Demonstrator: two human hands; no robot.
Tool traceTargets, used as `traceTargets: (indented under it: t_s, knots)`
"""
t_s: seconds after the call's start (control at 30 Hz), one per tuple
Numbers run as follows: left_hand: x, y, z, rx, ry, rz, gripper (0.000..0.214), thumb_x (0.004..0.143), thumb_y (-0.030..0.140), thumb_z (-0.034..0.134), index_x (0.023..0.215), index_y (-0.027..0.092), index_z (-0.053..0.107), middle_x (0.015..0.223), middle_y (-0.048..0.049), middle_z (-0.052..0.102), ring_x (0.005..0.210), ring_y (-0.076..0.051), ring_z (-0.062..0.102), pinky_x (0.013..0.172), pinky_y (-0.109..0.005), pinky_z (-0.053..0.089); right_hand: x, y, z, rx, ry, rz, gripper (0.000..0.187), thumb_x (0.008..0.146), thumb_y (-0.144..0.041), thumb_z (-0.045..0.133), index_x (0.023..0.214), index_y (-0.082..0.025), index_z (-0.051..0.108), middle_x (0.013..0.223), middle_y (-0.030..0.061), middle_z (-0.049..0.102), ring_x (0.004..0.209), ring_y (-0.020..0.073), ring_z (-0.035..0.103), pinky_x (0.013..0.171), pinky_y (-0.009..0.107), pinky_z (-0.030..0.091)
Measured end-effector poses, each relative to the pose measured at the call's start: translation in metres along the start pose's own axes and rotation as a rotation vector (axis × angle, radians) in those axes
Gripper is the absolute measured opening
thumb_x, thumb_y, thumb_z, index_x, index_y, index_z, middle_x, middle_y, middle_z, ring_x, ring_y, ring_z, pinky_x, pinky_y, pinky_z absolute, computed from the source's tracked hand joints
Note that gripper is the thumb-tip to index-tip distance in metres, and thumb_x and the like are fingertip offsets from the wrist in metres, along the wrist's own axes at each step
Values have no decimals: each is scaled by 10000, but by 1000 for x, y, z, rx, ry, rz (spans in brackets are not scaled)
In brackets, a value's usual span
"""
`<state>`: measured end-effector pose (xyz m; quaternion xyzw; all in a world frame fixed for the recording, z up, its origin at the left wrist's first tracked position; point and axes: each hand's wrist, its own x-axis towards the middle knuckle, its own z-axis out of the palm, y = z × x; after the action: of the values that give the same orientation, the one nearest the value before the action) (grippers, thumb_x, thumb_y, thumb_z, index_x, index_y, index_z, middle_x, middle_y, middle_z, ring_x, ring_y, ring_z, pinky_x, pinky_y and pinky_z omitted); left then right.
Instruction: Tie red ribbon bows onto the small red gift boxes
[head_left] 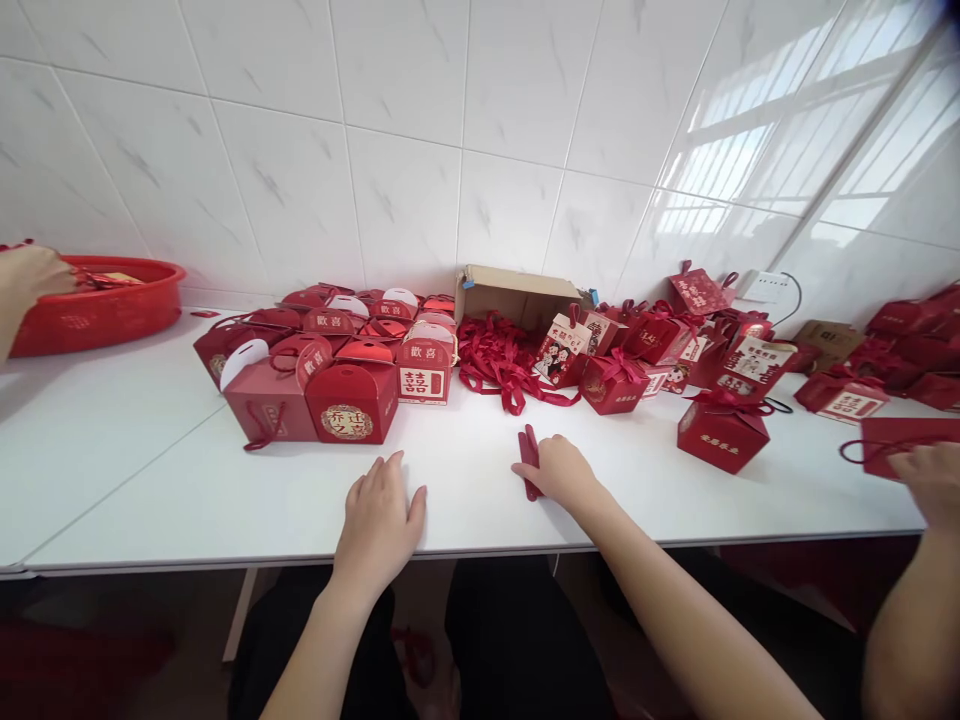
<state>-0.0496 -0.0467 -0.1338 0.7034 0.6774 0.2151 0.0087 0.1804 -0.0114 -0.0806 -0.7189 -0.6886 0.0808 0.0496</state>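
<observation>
My left hand (381,522) lies on the white tabletop with its fingers stretched out and the thumb apart, holding nothing. A short way to the right, my right hand (561,472) is curled over narrow dark red strips (529,446) on the table; its fingers hide part of them. Just beyond my left hand stand red gift boxes with rounded flap tops, among them a bright red box (351,405) with a gold round emblem. A tangled heap of red ribbons (496,358) spills from an open cardboard box (517,288) straight ahead.
Many finished-looking red boxes with bows, such as one box (724,432), crowd the right side. A red basin (105,305) stands at the far left, near another person's hand (34,275). At the right, another person's hand (930,475) touches a red box. A power strip (763,287) sits by the tiled wall.
</observation>
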Motion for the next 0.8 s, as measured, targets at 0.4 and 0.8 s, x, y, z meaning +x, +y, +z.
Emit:
traceTargets:
  t_s: [0.4, 0.8]
  knots:
    - [-4, -8, 10, -29, 94, 53, 509, 877, 370, 367, 1293, 81, 414, 1296, -171, 545, 1298, -318, 412, 1047, -484, 338, 22, -9, 3, -225, -66, -110, 279, 768, 64, 459, 879, -66, 680, 937, 211, 660, 902, 286, 654, 720, 317, 468]
    - [-6, -26, 29, 108, 330, 213, 512, 855, 345, 454, 1310, 134, 351, 1214, -155, 615, 1142, -319, 567, 847, -476, 513, 165, 7, -67, 161, 5, -119, 259, 816, -216, 463, 833, -138, 709, 654, 46, 666, 540, 123, 605, 503, 184, 429]
